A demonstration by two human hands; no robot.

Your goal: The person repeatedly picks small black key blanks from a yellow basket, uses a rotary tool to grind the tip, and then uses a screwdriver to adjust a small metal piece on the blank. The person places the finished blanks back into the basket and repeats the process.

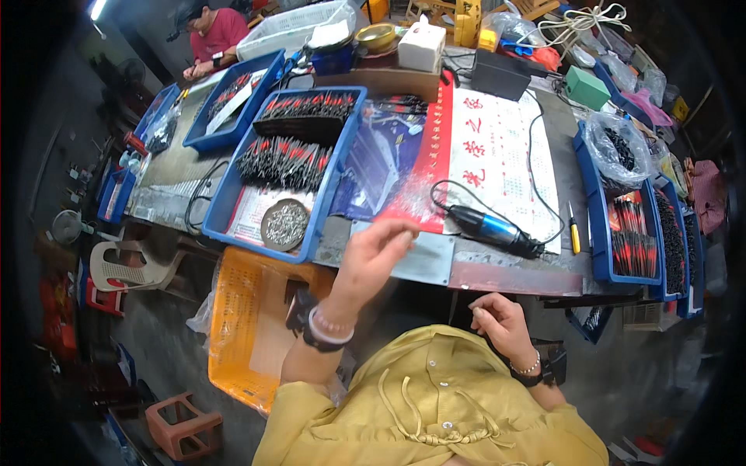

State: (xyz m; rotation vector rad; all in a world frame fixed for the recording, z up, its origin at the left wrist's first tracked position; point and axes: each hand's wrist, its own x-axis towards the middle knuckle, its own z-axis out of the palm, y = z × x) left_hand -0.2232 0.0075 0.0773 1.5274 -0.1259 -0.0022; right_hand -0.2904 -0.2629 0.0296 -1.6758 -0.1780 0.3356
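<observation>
Over the front edge of the workbench (513,277), my left hand (369,260) hovers beside a flat pale metal plate (431,264). Its fingers and thumb are drawn together; anything between them is too small to make out. In front of my body is my right hand (503,325), fingers curled in toward the thumb, and what it may hold is hidden. Just beyond the left hand stands a blue tray (336,177) of thin black pieces with red parts (291,161). A round dish of small silvery metal parts (285,224) sits in its near end. A corded black-and-blue power screwdriver (493,227) lies on the bench.
Right of the power screwdriver lies a yellow-handled screwdriver (574,233). More blue trays (631,279) of black and red parts line the right side. An orange crate (225,342) stands below the bench at left. Across the bench sits another person (220,35) in red.
</observation>
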